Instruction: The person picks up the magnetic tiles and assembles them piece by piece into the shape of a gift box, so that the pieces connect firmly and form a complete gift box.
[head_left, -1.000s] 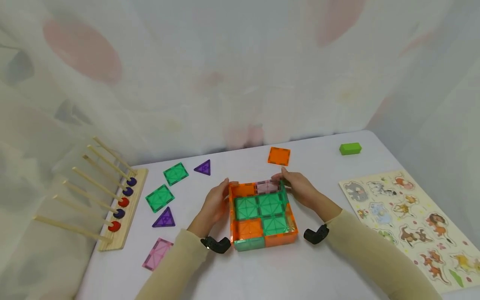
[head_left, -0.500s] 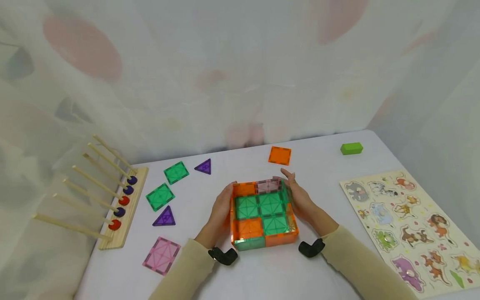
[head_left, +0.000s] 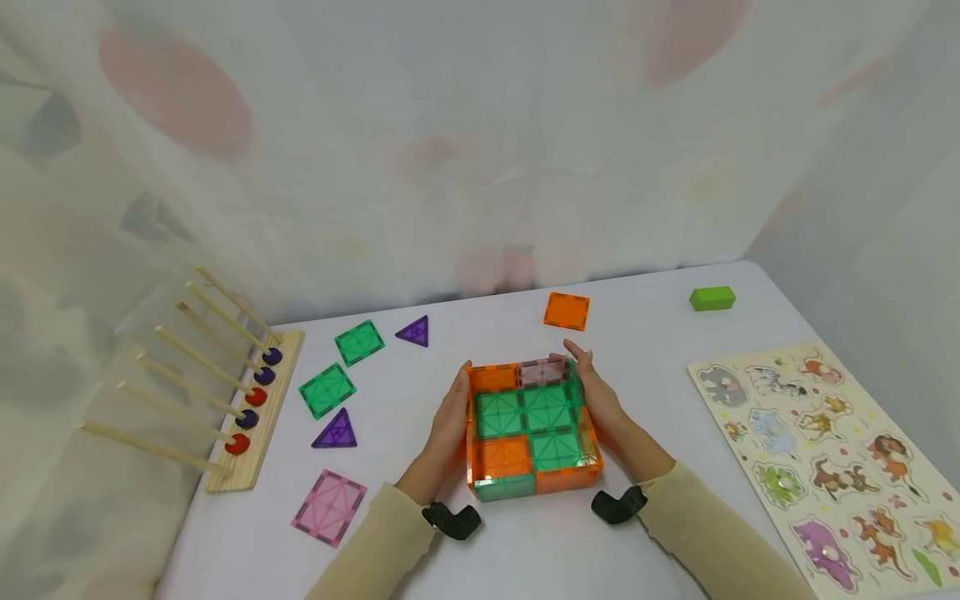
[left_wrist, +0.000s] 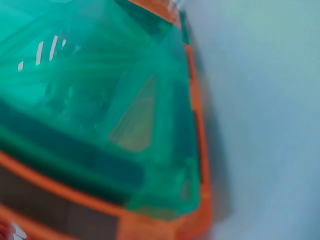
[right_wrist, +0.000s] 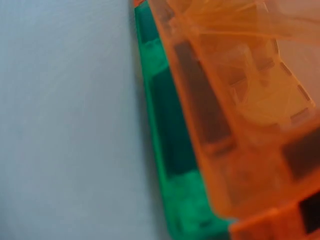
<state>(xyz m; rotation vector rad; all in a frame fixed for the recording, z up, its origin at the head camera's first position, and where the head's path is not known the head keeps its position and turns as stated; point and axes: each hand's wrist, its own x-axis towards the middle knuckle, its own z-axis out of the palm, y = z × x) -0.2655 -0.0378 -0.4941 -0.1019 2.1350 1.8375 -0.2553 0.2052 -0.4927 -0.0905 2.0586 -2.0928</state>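
Left hand (head_left: 447, 421): facing inward, its fingers (head_left: 457, 385) pointing forward.
Right hand (head_left: 603, 404): facing inward opposite, one fingertip (head_left: 572, 346) standing apart from its neighbour.
Forearms (head_left: 649, 460): extending forward from cream sleeves (head_left: 712, 525), both angling toward each other.

An open-topped square box (head_left: 567, 481) of translucent tiles sits level on the worktop (head_left: 540, 554). Its floor (head_left: 551, 404) shows three green squares and one orange, near left. The upright walls mix colours: orange and pink behind, green and orange in front, orange left, green and orange right.
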